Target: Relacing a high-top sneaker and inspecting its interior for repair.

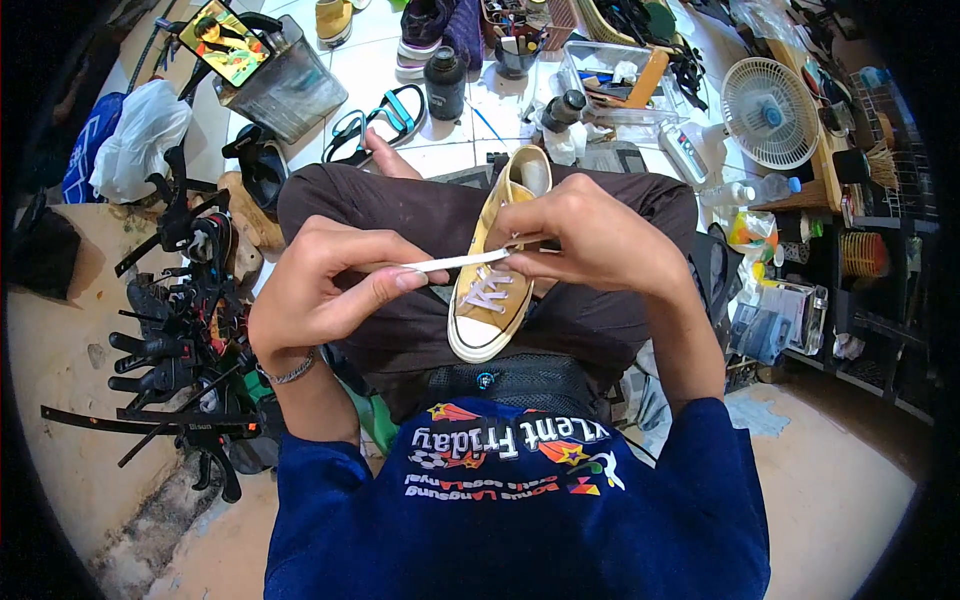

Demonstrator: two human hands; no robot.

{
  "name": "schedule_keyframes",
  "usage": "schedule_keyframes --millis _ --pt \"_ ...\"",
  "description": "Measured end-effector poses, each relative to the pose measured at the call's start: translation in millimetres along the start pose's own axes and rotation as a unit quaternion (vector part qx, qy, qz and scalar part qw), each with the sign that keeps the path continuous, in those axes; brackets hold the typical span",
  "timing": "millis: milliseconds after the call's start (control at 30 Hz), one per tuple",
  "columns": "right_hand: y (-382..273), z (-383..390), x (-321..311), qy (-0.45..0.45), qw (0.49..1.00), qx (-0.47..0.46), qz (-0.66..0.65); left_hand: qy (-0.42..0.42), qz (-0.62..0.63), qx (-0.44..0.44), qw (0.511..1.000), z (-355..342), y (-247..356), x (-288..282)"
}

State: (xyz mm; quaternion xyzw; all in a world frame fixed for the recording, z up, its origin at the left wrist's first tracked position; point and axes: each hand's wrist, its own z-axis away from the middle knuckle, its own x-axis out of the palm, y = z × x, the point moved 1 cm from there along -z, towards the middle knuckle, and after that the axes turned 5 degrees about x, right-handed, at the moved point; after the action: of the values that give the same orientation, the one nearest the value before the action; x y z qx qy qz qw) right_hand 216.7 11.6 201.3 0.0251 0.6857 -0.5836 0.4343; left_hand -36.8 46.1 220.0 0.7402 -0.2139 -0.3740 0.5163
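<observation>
A mustard-yellow canvas sneaker with a white toe cap and white sole rests on my lap, its toe pointing toward me. White laces cross over its front. Above it a flat white shoelace is stretched taut from hand to hand. My left hand pinches one end of that stretch between thumb and fingers, left of the shoe. Over the sneaker's upper, my right hand pinches the other end close to the eyelets and hides part of the shoe's side.
Beyond my knees stand a dark bottle, sandals, a clear tool box and a grey bin with a lit phone above it. A white fan stands right; black clamps crowd the left.
</observation>
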Motion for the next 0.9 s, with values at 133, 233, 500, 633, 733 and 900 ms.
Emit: schedule_keyframes --millis 133,233,500,633,733,900 --pt "-3.2 0.4 -10.6 -0.04 0.996 0.046 -0.057 -0.014 0.001 -0.053 0.998 10.7 -13.0 -2.2" --pt "-7.9 6.2 -12.7 -0.073 0.995 0.062 -0.04 -0.023 0.018 -0.061 0.998 21.0 -24.9 4.3" --pt "-11.3 18.6 5.1 0.118 0.975 -0.019 0.187 -0.05 0.044 -0.017 0.998 19.1 -55.3 28.8" --pt "-1.7 13.8 8.2 0.114 0.97 -0.088 0.195 0.117 0.184 -0.024 0.976 -14.6 -72.7 46.5" --pt "4.2 12.8 6.8 0.098 0.97 -0.116 0.188 0.092 0.28 -0.016 0.955 -38.5 -78.8 67.9" --pt "8.5 11.9 0.5 0.123 0.971 -0.09 0.182 0.133 0.351 -0.102 0.921 -60.2 -78.5 84.3"
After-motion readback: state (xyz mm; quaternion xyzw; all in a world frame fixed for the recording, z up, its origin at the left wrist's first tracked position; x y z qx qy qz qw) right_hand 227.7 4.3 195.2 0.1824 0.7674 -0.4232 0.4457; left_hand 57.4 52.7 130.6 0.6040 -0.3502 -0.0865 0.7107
